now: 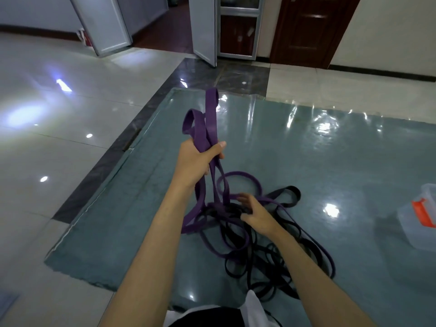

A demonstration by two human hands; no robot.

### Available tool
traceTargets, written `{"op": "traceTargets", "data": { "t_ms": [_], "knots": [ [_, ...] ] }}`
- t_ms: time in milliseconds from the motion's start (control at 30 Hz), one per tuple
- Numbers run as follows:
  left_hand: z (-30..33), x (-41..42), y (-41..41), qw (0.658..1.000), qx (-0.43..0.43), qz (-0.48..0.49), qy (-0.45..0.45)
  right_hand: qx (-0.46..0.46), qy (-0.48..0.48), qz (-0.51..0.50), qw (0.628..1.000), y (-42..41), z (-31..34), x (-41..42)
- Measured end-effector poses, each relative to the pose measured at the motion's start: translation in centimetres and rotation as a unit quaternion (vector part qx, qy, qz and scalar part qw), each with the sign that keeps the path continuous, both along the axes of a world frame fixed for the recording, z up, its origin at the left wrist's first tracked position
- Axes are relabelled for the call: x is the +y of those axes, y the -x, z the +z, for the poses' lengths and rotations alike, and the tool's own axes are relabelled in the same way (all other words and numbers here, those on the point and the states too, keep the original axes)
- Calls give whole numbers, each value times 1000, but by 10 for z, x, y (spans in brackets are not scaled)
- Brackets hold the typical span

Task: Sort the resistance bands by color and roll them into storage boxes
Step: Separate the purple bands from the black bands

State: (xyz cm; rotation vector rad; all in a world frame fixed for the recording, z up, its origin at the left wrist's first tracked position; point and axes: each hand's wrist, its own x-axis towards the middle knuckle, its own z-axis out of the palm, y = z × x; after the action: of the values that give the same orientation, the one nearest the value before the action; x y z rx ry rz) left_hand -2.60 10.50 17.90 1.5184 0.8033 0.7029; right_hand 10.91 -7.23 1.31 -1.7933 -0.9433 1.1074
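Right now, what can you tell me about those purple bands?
The purple bands are flat, matte, rubbery-looking loops. The left hand grips several gathered strands and lifts them, loop ends standing above the fist. Lower parts trail onto the blue mat, tangled with black bands. The right hand reaches into that tangle.

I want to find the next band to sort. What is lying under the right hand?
Under the right hand lies a tangled pile of black bands and purple bands on the mat. Which band its fingers touch is hidden.
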Motion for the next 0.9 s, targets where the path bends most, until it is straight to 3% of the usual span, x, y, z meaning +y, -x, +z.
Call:
{"op": "traceTargets", "data": {
  "t_ms": [100, 267, 333, 500, 633, 800, 900],
  "knots": [
    [0, 2, 5, 1000, 7, -8, -10, -76, 39, 60, 995, 5, -16, -10],
    [-1, 1, 9, 998, 54, -28, -26, -290, 24, -28, 956, 12, -22, -5],
    [-2, 4, 11, 995, 81, -34, -41, -279, -15, -74, 957, 10, -17, -5],
    [-7, 13, 16, 988, 139, 1, -71, -143, -97, -207, 963, -8, -8, -27],
    [-14, 18, 16, 984, 156, 18, -83, -156, -24, -227, 961, -18, -17, -47],
    [-14, 12, 14, 986, 148, 4, -79, -192, 152, -141, 959, -20, -6, -46],
    [-9, -2, 10, 992, 110, -24, -47, -271, 86, -133, 949, -9, 25, -29]
  ]
}}
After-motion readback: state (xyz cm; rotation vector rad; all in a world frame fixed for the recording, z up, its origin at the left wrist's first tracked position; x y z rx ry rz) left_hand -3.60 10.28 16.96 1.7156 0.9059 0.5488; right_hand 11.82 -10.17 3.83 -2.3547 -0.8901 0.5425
